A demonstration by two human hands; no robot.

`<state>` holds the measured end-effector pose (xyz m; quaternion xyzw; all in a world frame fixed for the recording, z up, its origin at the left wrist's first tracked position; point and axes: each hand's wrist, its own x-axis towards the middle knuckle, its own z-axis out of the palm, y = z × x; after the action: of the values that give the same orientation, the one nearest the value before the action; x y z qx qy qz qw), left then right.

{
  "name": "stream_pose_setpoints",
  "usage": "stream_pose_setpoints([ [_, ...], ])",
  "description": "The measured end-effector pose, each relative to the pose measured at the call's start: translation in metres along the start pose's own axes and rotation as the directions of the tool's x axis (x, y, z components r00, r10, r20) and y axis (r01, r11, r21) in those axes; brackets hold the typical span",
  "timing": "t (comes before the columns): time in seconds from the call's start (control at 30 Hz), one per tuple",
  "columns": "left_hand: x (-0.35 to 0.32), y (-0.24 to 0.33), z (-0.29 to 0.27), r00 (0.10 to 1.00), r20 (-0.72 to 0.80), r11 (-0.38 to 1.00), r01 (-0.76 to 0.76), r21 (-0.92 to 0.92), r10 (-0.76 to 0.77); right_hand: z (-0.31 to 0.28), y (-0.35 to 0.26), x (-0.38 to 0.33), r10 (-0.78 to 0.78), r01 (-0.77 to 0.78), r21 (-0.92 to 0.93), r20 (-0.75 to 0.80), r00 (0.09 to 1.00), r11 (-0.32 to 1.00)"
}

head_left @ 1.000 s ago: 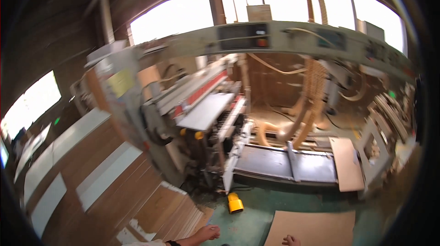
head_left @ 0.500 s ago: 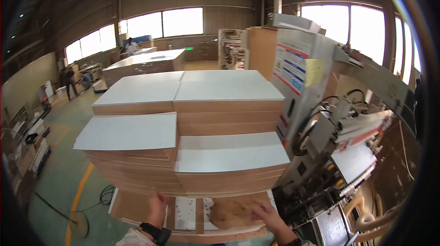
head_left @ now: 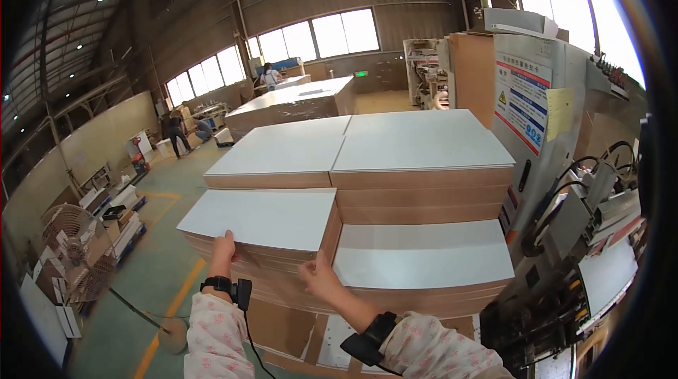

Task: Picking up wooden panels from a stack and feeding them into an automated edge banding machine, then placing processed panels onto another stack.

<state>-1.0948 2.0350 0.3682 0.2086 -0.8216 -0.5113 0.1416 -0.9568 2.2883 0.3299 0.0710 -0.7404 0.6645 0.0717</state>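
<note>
A stack of white-topped brown boards [head_left: 265, 213] stands at the near left of a larger pile. My left hand [head_left: 224, 248] is at its front edge, thumb on the white top and the other fingers bent over the edge, partly hidden. At the front right corner is my right hand [head_left: 323, 279], its fingers apart and a fingertip up against the board edge; nothing is seen held in it. To the right sits a lower stack of the same boards [head_left: 427, 255]. Behind both rise two taller stacks, a left one [head_left: 282, 149] and a right one [head_left: 424, 140].
A grey machine cabinet [head_left: 526, 54] with a notice and hoses stands close on the right. A pallet base with brown sheet [head_left: 282, 326] shows below. At left are a floor fan [head_left: 74, 248] and a yellow floor line [head_left: 169, 319]. People work farther back, one bending [head_left: 176, 133].
My hands have moved up from low over the pallet base to the front edge of the near left stack. The view has turned left, so the stacks sit farther right.
</note>
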Motion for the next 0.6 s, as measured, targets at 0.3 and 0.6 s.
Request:
stream_pose_setpoints([
  [0.3,0.101,-0.019,-0.078,0.984,-0.009,0.872,-0.152,0.465,0.176,0.030,-0.022,-0.007,0.163,-0.177,0.317,0.072,0.984,0.932],
  [0.6,0.189,-0.076,-0.128,0.990,0.129,0.978,-0.024,-0.207,0.051,0.041,-0.032,-0.013,0.197,-0.193,0.312,0.020,0.980,0.930],
])
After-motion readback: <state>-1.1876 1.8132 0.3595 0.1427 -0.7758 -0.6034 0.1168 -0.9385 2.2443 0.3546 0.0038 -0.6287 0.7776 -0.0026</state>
